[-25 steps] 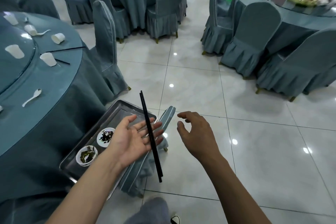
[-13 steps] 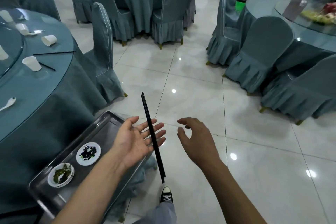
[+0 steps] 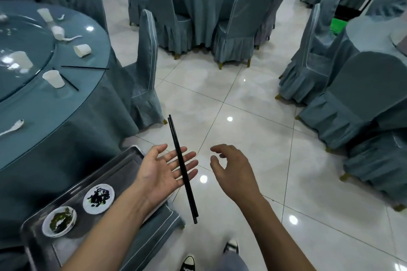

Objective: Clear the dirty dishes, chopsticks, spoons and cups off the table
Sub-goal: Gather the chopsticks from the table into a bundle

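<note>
- Banquet hall with a glossy tiled floor [image 3: 242, 105]; round desks under teal cloth, covered chairs [image 3: 145, 68] set around them.
- Left hand [image 3: 164, 175]: palm up, fingers straight and spread. A pair of black chopsticks [image 3: 182, 167] lies across the fingers, not gripped, over the floor.
- Right hand [image 3: 234, 169]: palm down, just beside the left hand, fingers loosely curled, holding nothing.
- Metal tray [image 3: 132, 156]: low at left, beneath the left forearm, beside the near desk. It carries 2 small plates [image 3: 99, 198] with dark leftovers.
- Near desk [image 3: 55, 116], at left: 5 white cups [image 3: 53, 78], 2 white spoons [image 3: 11, 128] and loose chopsticks [image 3: 84, 67] lie on it, well apart from both hands.
</note>
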Available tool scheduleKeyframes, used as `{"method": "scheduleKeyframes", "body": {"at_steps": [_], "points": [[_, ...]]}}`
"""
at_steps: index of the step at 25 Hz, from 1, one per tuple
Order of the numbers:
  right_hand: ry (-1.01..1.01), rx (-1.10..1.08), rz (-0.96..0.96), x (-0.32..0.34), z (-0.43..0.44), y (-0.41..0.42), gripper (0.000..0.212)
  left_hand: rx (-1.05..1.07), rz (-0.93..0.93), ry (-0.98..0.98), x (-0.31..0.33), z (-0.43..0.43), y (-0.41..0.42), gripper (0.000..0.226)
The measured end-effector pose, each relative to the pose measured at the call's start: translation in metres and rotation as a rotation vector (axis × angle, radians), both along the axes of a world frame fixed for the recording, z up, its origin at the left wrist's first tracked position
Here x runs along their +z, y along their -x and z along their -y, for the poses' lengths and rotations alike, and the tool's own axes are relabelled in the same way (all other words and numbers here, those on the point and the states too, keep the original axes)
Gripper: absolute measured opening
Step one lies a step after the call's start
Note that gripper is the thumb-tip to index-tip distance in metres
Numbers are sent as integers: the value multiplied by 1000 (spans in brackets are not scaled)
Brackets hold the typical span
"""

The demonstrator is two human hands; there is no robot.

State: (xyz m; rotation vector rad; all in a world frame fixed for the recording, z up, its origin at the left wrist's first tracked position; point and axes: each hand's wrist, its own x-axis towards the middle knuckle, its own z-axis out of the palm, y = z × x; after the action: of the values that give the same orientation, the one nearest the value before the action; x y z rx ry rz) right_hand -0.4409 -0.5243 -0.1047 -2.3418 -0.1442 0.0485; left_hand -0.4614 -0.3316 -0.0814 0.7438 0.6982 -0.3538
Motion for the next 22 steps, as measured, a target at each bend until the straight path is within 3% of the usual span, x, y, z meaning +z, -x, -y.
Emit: {"method": "scheduleKeyframes", "body": {"at_steps": [15, 22], "points": [[25, 412, -24, -9, 29, -247, 25, 384, -19, 8, -10, 55, -170, 55], [-28, 581, -38, -13, -14, -313, 23, 574, -30, -18, -6, 31, -205, 56]]}}
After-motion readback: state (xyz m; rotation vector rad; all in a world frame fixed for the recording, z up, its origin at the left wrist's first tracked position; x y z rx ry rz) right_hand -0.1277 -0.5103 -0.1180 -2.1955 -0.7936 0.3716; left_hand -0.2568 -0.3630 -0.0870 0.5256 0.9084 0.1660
